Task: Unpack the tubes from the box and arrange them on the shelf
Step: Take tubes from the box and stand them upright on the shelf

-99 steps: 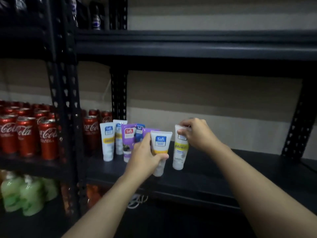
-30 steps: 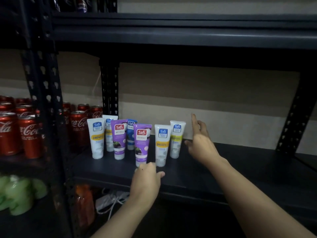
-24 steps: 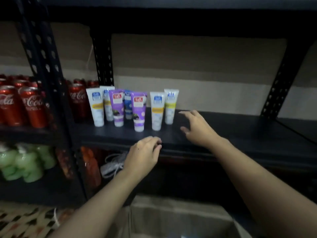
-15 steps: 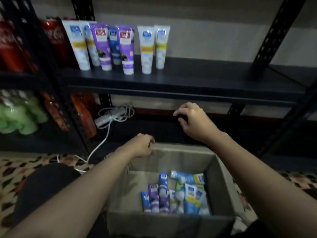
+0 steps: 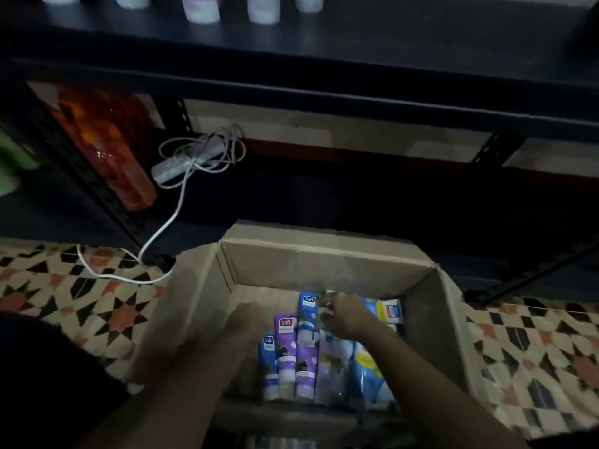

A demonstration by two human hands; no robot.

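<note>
Both hands have dropped from the box's rim, where they were half a second ago, down into the cardboard box (image 5: 324, 264), and the view has tilted down with them. The box sits open on a patterned tile floor (image 5: 64, 303), in front of a dark metal shelf (image 5: 324, 43).

Left hand (image 5: 246, 322) is inside the box by its left wall, just beside a purple tube (image 5: 285, 345). It is blurred, so I cannot tell whether it is open or closed.

Right hand (image 5: 348, 314) reaches over the middle of the pile, fingers curled at the top end of a tall blue tube (image 5: 308, 315). Whether they grip it cannot be told.

More tubes lie side by side on the box floor, among them a short blue tube (image 5: 268, 361), with pale blue packs (image 5: 366, 367) to the right.

Along the top edge, the bottoms of the shelved tubes (image 5: 199, 8) stand in a row on the shelf.

Under the shelf lie a white power strip (image 5: 191, 160) with a tangled cord and an orange bottle (image 5: 110, 147).
</note>
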